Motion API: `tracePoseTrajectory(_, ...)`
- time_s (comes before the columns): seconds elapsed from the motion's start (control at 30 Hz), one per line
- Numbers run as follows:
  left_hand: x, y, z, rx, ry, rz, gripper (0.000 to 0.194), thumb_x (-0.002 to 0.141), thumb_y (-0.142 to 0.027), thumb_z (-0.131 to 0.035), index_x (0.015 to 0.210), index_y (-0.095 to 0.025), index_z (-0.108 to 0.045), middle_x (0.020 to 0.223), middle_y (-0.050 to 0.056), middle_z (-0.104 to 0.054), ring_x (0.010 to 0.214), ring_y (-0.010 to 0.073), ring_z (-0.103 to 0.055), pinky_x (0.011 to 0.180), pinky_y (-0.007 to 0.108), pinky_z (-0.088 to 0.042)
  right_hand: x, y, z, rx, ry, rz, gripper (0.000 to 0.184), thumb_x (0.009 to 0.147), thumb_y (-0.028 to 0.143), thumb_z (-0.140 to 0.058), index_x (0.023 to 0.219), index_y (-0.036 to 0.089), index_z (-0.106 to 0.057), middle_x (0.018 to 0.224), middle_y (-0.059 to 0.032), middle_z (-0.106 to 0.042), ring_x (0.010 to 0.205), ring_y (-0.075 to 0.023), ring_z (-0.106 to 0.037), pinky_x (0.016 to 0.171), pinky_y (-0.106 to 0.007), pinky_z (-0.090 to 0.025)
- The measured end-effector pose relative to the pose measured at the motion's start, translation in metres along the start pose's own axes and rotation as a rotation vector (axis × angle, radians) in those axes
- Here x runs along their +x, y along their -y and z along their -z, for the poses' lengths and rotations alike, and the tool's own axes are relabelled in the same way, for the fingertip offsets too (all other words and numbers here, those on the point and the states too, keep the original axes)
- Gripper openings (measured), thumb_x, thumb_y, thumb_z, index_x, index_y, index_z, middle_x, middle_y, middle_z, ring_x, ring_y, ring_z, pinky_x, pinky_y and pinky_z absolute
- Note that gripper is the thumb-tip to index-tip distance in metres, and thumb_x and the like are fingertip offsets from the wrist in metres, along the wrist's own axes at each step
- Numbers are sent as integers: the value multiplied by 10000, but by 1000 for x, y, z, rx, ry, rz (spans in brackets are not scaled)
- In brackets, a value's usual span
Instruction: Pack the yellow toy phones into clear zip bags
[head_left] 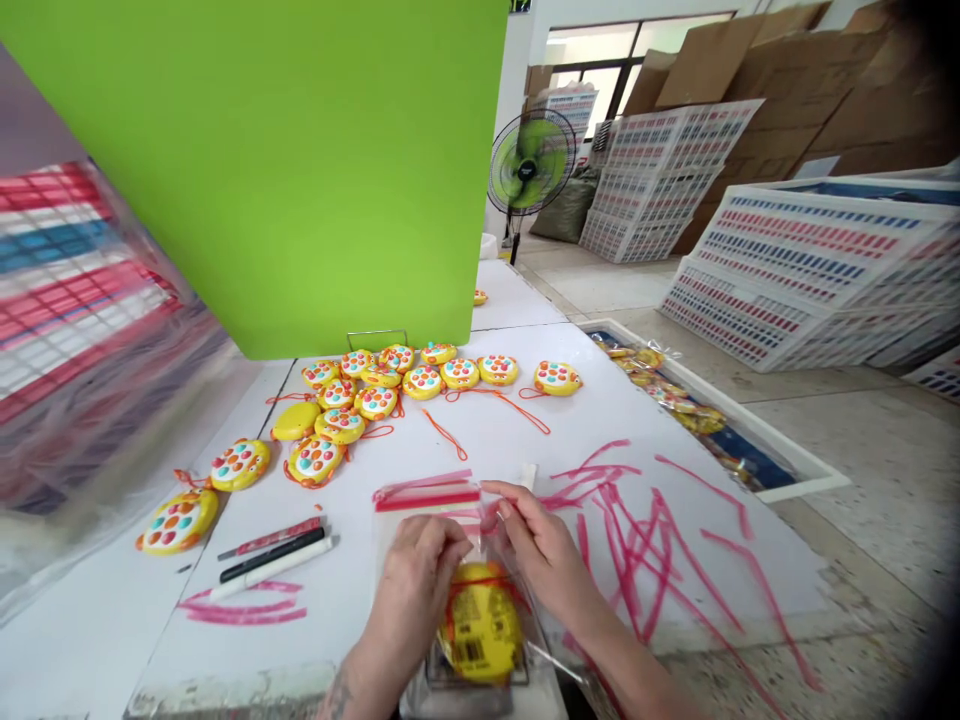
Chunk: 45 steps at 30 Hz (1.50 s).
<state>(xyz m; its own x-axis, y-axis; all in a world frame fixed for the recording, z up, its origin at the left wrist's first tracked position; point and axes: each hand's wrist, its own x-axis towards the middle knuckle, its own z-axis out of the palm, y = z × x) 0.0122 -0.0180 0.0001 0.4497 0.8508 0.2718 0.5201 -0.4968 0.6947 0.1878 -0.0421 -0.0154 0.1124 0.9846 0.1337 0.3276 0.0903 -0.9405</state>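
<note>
Close to the table's front edge, a yellow toy [484, 635] with dark print and a barcode on its back lies inside a clear plastic bag [536, 640]. A red-orange cord crosses the toy. My left hand [420, 575] has its fingers pinched on the bag just above the toy. On the other side, my right hand [547, 550] grips the bag's upper edge between thumb and forefinger. Beneath and behind my hands is a flat clear bag [427, 497] with a pink band along its top. Exactly which film layers my fingers hold is hard to see.
Several yellow turtle-like toys [377, 402] with coloured buttons spread across the table, left of pink strips [630, 550]. Pens [274, 555] lie at left. A green panel [300, 180] stands behind. Right are a crate of bagged toys [675, 405], stacked crates [817, 260] and a fan [529, 170].
</note>
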Motion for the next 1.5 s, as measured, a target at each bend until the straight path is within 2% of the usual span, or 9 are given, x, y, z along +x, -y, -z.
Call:
tracePoseTrajectory(0.13, -7, 15, -1, -163, -229, 179, 320, 899, -319, -479, 1199, -205, -480, 1180, 118, -564, 1071, 241, -540, 872, 421, -472, -4, 1, 0, 62, -49, 44, 310, 949, 354, -372, 1157, 219, -559, 771, -15, -650, 643, -127, -588, 620, -238, -492)
tracePoseTrajectory(0.23, -10, 22, -4, -470, -126, 412, 503, 888, -424, -472, 1312, -180, -356, 1187, 146, -557, 969, 225, -591, 743, 368, -521, -6, 1, 0, 70, -72, 67, 303, 951, 345, -374, 1157, 222, -559, 783, -18, -656, 662, -129, -603, 638, -243, -506)
tracePoseTrajectory(0.33, -9, 20, -6, -699, 30, 514, 454, 842, -494, -524, 1138, -150, -502, 955, 95, -647, 794, 190, -618, 680, 314, -509, -4, -1, 3, 20, -69, 81, 305, 952, 322, -366, 1175, 230, -554, 804, -22, -664, 672, -134, -619, 647, -255, -521)
tracePoseTrajectory(0.5, -5, 10, -3, -762, 59, 603, 365, 809, -523, -548, 868, -163, -560, 816, 43, -671, 688, 161, -610, 590, 250, -472, 2, -2, 14, -231, -219, 273, 330, 915, 187, -370, 1189, 237, -547, 1063, -69, -655, 988, -196, -606, 863, -368, -505)
tracePoseTrajectory(0.83, -6, -11, 3, -466, 108, 341, 329, 917, -378, -417, 1152, -197, -557, 959, 63, -701, 814, 185, -639, 749, 298, -503, 5, 30, -8, -443, -56, 718, 554, 880, 43, -446, 1392, 231, -352, 1126, -73, -655, 1057, -188, -585, 901, -366, -516)
tracePoseTrajectory(1.07, -5, -21, 5, -173, 89, 188, 265, 928, -291, -354, 1046, -181, -563, 742, 42, -681, 618, 177, -626, 565, 256, -459, 7, 41, -10, -572, -38, 825, 500, 899, 100, -470, 1380, 208, -388, 997, -70, -698, 957, -203, -621, 812, -357, -513)
tracePoseTrajectory(1.17, -7, -21, 5, -127, 110, 149, 272, 933, -277, -344, 1070, -195, -564, 807, 52, -696, 674, 177, -649, 594, 250, -468, 12, 35, -8, -479, -58, 745, 355, 892, 98, -447, 1210, 226, -540, 921, -56, -690, 865, -190, -620, 767, -349, -507)
tracePoseTrajectory(1.37, -9, -25, 8, -266, 186, 291, 309, 943, -320, -344, 1145, -214, -552, 914, 53, -724, 785, 171, -674, 712, 253, -502, 26, 21, 25, 109, -331, 164, 163, 890, 244, -476, 1046, 216, -510, 854, -26, -623, 724, -136, -596, 632, -263, -501)
tracePoseTrajectory(1.5, -6, -26, 7, -365, 134, 380, 299, 930, -350, -377, 1103, -187, -558, 983, 82, -720, 852, 187, -668, 755, 276, -510, 16, 27, 35, 85, -81, 101, 85, 877, 275, -513, 922, 217, -554, 767, 12, -552, 559, -89, -467, 490, -207, -394)
